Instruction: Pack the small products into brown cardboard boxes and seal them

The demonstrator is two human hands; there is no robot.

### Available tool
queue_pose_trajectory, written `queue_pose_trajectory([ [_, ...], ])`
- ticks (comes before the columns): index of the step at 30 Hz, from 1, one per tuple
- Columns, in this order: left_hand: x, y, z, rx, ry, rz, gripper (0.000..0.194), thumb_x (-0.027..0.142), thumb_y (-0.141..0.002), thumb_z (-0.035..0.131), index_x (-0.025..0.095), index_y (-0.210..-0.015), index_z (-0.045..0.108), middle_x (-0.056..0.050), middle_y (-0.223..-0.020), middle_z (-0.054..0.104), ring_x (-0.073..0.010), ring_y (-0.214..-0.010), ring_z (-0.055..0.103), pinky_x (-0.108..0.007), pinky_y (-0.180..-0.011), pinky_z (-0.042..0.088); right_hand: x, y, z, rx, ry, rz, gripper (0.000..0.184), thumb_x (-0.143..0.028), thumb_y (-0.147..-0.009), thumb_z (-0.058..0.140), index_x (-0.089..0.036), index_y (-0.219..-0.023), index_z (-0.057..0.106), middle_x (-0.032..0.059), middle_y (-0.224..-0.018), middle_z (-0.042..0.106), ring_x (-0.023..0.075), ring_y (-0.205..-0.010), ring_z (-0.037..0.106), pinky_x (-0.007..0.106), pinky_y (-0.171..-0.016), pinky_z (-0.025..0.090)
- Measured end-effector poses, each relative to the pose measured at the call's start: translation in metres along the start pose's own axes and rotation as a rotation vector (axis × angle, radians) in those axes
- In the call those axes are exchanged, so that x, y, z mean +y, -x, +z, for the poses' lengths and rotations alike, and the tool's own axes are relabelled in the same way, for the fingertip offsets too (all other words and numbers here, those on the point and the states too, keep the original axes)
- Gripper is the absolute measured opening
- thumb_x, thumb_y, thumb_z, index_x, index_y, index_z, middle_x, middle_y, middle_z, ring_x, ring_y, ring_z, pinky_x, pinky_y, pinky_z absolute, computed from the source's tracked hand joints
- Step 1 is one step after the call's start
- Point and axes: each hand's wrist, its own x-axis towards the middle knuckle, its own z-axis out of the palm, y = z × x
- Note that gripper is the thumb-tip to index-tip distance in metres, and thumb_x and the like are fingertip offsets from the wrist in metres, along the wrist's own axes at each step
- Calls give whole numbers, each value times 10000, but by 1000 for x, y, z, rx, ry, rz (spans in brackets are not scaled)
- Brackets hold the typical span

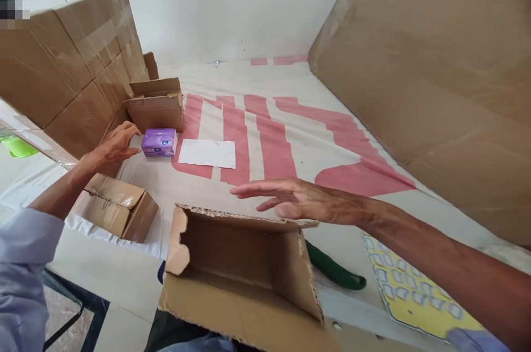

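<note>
My left hand (118, 144) reaches out over the table with fingers apart, just left of a purple tissue pack (159, 143); no contact shows. My right hand (290, 197) hovers above the far rim of an open cardboard box (244, 252), fingers stretched out and holding nothing. That box stands in front of me at the table's near edge, its inside bare and a flap folded toward me. A white sheet of paper (207, 153) lies to the right of the tissue pack. Below my left forearm sits a small closed carton (116, 208).
Stacked taped cartons (78, 53) rise at the left, with an opened small box (155, 108) beside them. A large cardboard panel (431, 64) leans in from the right. A dark green curved object (336, 269) and a yellow patterned sheet (415, 285) lie near my right arm.
</note>
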Motion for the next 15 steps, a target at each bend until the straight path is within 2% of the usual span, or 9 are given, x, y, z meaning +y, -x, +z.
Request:
queue_pose_trajectory([
  [2, 17, 28, -16, 22, 58, 2, 385, 455, -843, 761, 241, -1163, 739, -140, -1358, 716, -346, -1195, 718, -526, -1109, 576, -3, 12, -6, 18, -31, 15, 822, -915, -841, 715, -402, -1478, 796, 139, -1574, 733, 420, -1520, 649, 580, -1143, 629],
  [4, 36, 56, -30, 40, 111, 2, 362, 493, -882, 761, 251, -1150, 756, -126, -1333, 744, -332, -1162, 736, -516, -1077, 593, -3, 30, -12, 79, -36, 31, 932, -986, -795, 679, -378, -1494, 787, 162, -1568, 733, 423, -1542, 629, 571, -1166, 601],
  [7, 61, 91, -42, 39, 175, -16, 352, 515, -917, 755, 256, -1155, 773, -124, -1342, 765, -321, -1130, 751, -494, -989, 628, 1, 55, -5, 141, 71, 57, 1067, -1031, -642, 752, -388, -1493, 781, 182, -1532, 752, 433, -1493, 671, 548, -1127, 619],
  [9, 73, 106, -44, 27, 219, -42, 340, 524, -924, 750, 266, -1143, 787, -119, -1334, 776, -321, -1115, 758, -475, -934, 644, 4, 64, 11, 218, 152, 115, 949, -969, -647, 821, -409, -1413, 824, 172, -1446, 798, 438, -1375, 746, 545, -1059, 659],
  [12, 85, 116, -43, 26, 274, -46, 320, 525, -926, 734, 278, -1119, 800, -112, -1303, 788, -323, -1128, 765, -476, -936, 655, 4, 61, 40, 411, 200, 216, 631, -913, -813, 739, -352, -1050, 908, 140, -1121, 875, 422, -1084, 826, 552, -919, 699],
  [14, 91, 116, -43, 42, 296, -35, 312, 526, -920, 731, 285, -1106, 801, -108, -1294, 793, -321, -1138, 769, -486, -943, 660, -1, 52, 51, 489, 187, 228, 639, -920, -847, 683, -307, -816, 859, 125, -930, 855, 399, -933, 820, 536, -823, 699],
  [15, 94, 115, -44, 60, 302, -31, 306, 530, -917, 732, 292, -1096, 800, -104, -1291, 796, -320, -1137, 771, -491, -938, 664, -5, 46, 52, 518, 167, 217, 646, -921, -836, 687, -295, -763, 831, 120, -886, 844, 387, -893, 814, 525, -793, 694],
])
